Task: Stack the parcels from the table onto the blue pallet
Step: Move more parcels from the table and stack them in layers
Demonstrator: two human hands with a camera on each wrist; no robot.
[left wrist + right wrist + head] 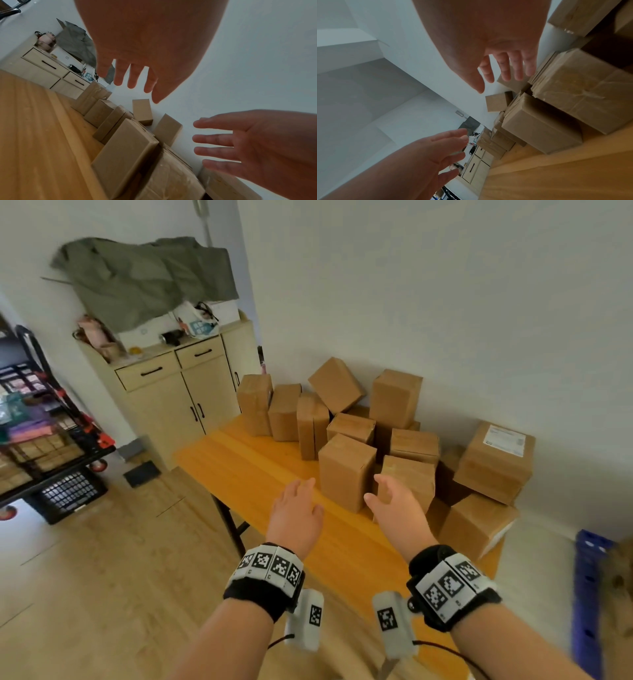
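Several brown cardboard parcels are piled on the wooden table [260, 470] against the white wall. The nearest upright parcel [346, 472] [123, 155] [541, 129] stands at the front of the pile. My left hand [298, 508] [137, 75] hovers just left of it, fingers straight and spread, holding nothing. My right hand [390, 498] [503, 70] hovers just right of it, also spread and empty, in front of another parcel [411, 477]. The blue pallet [587, 594] leans at the far right edge of the head view.
A cream cabinet [178, 392] with clutter and a green cloth [144, 278] stands left of the table. A black cart [44, 426] loaded with goods sits at far left. A labelled parcel [496, 460] tops the right pile. Wooden floor lies below.
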